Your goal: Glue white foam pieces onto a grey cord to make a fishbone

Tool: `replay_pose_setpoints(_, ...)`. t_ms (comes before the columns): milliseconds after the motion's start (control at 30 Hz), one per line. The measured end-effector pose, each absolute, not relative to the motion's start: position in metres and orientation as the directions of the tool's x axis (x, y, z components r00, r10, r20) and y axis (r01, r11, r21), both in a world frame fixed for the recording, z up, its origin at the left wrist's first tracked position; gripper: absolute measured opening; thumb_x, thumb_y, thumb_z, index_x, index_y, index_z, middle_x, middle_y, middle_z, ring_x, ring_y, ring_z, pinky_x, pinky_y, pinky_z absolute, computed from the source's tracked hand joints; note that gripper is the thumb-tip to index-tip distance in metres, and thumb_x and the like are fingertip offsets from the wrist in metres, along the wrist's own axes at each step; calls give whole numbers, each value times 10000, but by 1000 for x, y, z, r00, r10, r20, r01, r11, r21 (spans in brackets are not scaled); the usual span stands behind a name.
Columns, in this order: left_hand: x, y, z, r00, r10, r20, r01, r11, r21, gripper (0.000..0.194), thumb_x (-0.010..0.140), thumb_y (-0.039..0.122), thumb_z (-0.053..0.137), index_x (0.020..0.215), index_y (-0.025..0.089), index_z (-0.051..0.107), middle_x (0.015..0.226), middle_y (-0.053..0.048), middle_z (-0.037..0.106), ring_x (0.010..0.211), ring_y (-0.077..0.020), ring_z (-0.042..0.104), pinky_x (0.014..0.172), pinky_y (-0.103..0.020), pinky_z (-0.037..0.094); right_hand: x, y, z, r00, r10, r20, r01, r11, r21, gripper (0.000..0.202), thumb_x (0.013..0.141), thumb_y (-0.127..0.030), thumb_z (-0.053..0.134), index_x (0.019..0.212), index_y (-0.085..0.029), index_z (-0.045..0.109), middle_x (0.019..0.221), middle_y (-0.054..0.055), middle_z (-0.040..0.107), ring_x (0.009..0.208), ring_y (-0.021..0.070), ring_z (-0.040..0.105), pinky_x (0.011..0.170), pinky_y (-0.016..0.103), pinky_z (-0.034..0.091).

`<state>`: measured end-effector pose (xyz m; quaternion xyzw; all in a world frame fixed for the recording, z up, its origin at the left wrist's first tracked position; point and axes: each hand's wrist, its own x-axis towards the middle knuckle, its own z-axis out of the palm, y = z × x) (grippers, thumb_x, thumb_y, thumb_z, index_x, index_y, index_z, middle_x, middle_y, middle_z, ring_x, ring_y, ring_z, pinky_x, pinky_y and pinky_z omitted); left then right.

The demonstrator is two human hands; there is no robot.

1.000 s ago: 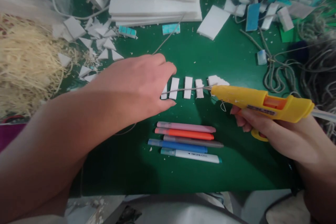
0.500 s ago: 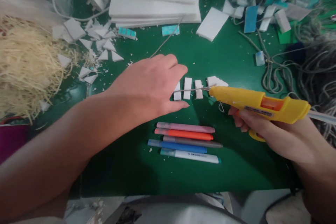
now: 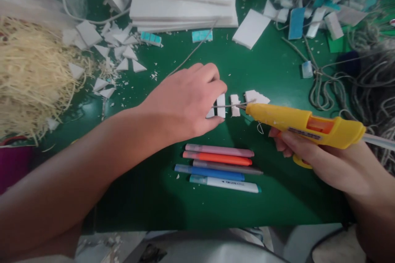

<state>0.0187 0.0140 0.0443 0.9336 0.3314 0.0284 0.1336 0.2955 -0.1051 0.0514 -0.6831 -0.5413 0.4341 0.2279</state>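
Observation:
My right hand (image 3: 302, 148) is wrapped round a yellow glue gun (image 3: 277, 117), whose nozzle points left at a grey cord (image 3: 228, 106). The cord lies across a row of small white foam pieces, among them one narrow strip (image 3: 221, 109) and one notched piece (image 3: 235, 110). Over the left end of the row is my left hand (image 3: 188, 100), thumb and fingers apart on either side of the strip. Whether its fingertips grip that strip is hard to make out. At the right end, a larger white piece (image 3: 251, 95) sits behind the nozzle.
Several markers, one of them orange (image 3: 217, 158), lie near the front. White foam sheets (image 3: 182, 8) are stacked at the back. Foam scraps (image 3: 123, 53) and pale straw (image 3: 37, 78) are on the left; cut blue-white pieces (image 3: 296, 22) and tangled grey cord (image 3: 367, 78) on the right.
My left hand has shifted right along the row, from the leftmost foam strip to the one beside it. The glue gun has barely moved.

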Motion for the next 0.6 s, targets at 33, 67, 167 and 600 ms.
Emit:
replay_pose_setpoints(33, 17, 15, 45, 775, 631, -46, 618, -740, 267, 374, 1014, 424, 739, 1284, 172, 799, 1281, -133, 718, 1128, -332, 723, 963, -451, 587, 296, -105, 52, 53, 939, -340, 483, -322, -814, 570, 827, -841, 845, 809, -276, 777, 647, 45, 709, 530, 184, 590, 455, 313, 533)
replay_pose_setpoints(67, 15, 16, 45, 772, 633, -48, 621, -738, 264, 371, 1006, 439, 746, 1262, 175, 802, 1261, -131, 721, 1113, -334, 726, 960, -452, 581, 296, -106, 51, 69, 942, -329, 437, -325, -839, 537, 835, -814, 863, 835, -283, 785, 655, 34, 702, 536, 179, 574, 450, 305, 522)
replay_pose_setpoints(167, 13, 17, 43, 783, 622, -9, 603, -755, 259, 381, 990, 488, 769, 1225, 191, 802, 1205, -124, 738, 1055, -328, 730, 920, -446, 575, 299, -109, 47, 55, 926, -373, 367, -367, -855, 492, 851, -780, 891, 893, -296, 813, 683, 26, 694, 572, 187, 576, 475, 308, 533)
replay_pose_setpoints(600, 34, 9, 34, 783, 607, 135, 538, -771, 341, 230, 1050, 207, 541, 1055, 178, 769, 1161, -135, 796, 1057, -300, 744, 882, -427, 584, 288, -113, 60, 144, 898, -417, 418, -437, -797, 502, 839, -786, 896, 843, -293, 802, 688, 23, 655, 631, 193, 573, 527, 315, 527)
